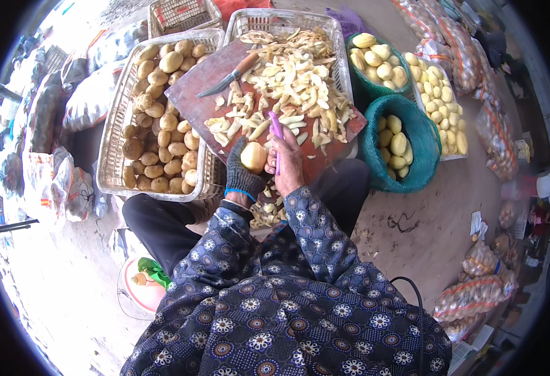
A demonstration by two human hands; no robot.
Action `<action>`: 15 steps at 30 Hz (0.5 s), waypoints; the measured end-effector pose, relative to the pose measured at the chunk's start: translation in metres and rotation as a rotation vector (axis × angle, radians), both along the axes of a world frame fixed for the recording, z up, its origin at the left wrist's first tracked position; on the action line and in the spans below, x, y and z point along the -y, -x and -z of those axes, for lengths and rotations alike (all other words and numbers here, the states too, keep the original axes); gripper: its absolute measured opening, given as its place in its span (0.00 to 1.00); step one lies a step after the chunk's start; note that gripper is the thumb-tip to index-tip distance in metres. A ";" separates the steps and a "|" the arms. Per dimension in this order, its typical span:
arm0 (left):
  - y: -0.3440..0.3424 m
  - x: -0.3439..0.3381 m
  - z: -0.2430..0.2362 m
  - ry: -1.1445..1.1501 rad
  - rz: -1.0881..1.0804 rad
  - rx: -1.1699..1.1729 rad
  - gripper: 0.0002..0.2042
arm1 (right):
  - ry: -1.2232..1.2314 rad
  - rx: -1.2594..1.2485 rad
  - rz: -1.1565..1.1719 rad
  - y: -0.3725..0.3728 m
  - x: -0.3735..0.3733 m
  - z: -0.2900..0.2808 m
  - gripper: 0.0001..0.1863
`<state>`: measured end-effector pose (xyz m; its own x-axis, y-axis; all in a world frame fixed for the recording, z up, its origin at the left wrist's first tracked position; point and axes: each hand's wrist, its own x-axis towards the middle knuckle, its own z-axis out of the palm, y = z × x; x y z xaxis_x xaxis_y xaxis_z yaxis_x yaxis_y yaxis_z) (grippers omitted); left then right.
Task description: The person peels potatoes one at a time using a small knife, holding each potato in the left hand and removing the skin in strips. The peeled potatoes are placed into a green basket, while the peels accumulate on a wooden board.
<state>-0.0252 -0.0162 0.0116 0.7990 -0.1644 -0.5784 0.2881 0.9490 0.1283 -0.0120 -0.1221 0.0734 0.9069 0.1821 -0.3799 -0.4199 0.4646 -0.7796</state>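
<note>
Potato [253,158] looks firm, probably slick, best cupped from below. Gloved left hand [242,178] grips it; right hand [288,164] grips a purple peeler [277,127].

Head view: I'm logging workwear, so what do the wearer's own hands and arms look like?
The left hand wears a dark grey glove with a bright blue edge at the wrist. The right hand is bare. Both sleeves are long and dark blue, printed with white flowers and ringed circles.
</note>
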 end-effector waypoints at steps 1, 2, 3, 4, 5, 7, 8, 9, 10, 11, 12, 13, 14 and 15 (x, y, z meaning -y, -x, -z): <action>-0.001 0.005 -0.004 0.081 -0.060 -0.077 0.19 | 0.038 0.032 0.011 0.004 0.000 -0.003 0.22; -0.001 0.006 -0.015 0.039 -0.105 -0.073 0.20 | 0.076 0.064 0.023 0.009 0.000 -0.005 0.22; -0.001 0.004 -0.014 0.055 -0.094 -0.037 0.20 | 0.134 0.081 -0.007 0.016 -0.002 -0.007 0.22; -0.002 0.004 -0.013 0.084 -0.076 0.000 0.20 | 0.140 0.100 -0.031 0.020 0.000 -0.002 0.22; -0.001 0.000 -0.010 0.101 -0.068 0.036 0.20 | 0.135 0.116 -0.064 0.024 -0.001 0.005 0.22; -0.003 -0.002 0.024 -0.098 -0.078 0.099 0.20 | 0.246 0.195 -0.060 0.028 0.004 0.011 0.21; -0.003 -0.003 0.022 -0.051 -0.065 0.063 0.20 | 0.347 0.296 -0.071 0.029 0.007 0.015 0.20; -0.004 -0.004 0.020 -0.004 -0.052 0.027 0.20 | 0.425 0.350 -0.081 0.030 0.010 0.020 0.20; -0.008 -0.008 0.042 -0.193 -0.102 0.120 0.20 | 0.503 0.411 -0.100 0.030 0.010 0.022 0.21; -0.013 -0.009 0.041 -0.112 -0.094 0.123 0.20 | 0.586 0.467 -0.103 0.031 0.013 0.025 0.21; -0.018 -0.009 0.040 -0.031 -0.085 0.126 0.20 | 0.657 0.568 -0.074 0.032 0.013 0.029 0.21; -0.021 -0.012 0.040 0.046 -0.077 0.127 0.20 | 0.722 0.669 -0.044 0.032 0.010 0.027 0.21; -0.024 -0.014 0.043 0.047 -0.123 0.244 0.19 | 0.572 0.563 -0.105 0.032 0.009 0.023 0.22; -0.023 -0.012 0.045 -0.139 -0.156 0.270 0.19 | 0.620 0.582 -0.104 0.030 0.006 0.019 0.22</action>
<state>-0.0019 -0.0043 -0.0335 0.9357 0.0375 -0.3509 0.0789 0.9470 0.3115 -0.0424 -0.1281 0.0547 0.9785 0.1890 0.0828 0.1095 -0.1356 -0.9847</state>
